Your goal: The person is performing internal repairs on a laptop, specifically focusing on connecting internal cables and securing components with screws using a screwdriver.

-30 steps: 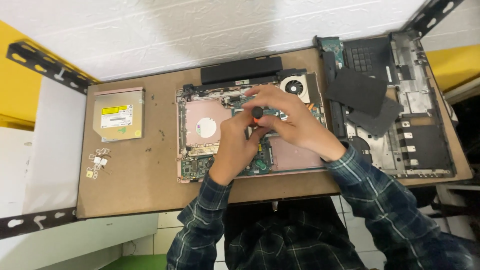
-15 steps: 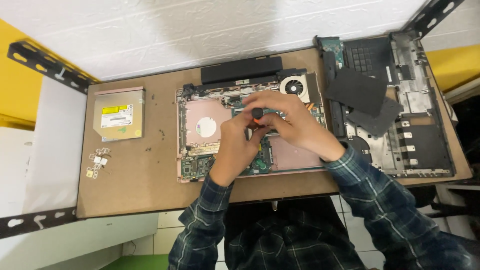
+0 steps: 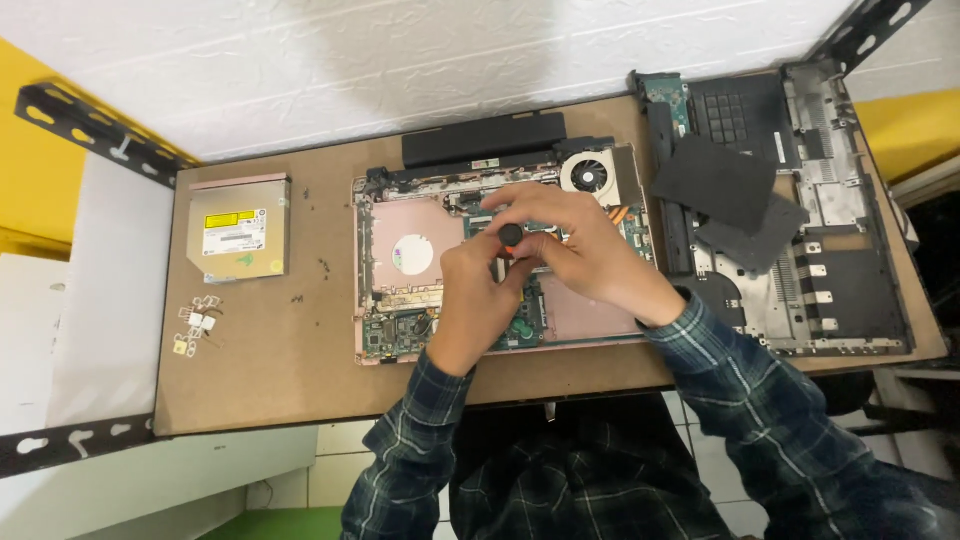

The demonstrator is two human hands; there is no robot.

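Now both hands meet over the middle of the opened laptop base (image 3: 420,265), which lies on the brown surface (image 3: 270,370) with its near edge close to the front edge of that surface. The left hand (image 3: 478,295) is curled, and its fingers close around the shaft of a screwdriver (image 3: 511,236) just under the round black cap. The right hand (image 3: 580,250) comes from the right side and its fingers bend over the same tool from above; I cannot tell how firmly it grips, because the fingers hide the shaft. The tip is hidden too, somewhere on the green circuit board (image 3: 530,315). Just behind the hands are the round cooling fan (image 3: 588,175) and the long black battery (image 3: 484,138), which lies near the back edge by the white wall. On the right, the bottom cover (image 3: 830,250) with two dark foam pads (image 3: 715,180) fills the surface up to its right edge, very near the right forearm. On the left, an optical drive (image 3: 238,230) and some small white parts (image 3: 195,325) lie well apart from the laptop, with bare board between them.
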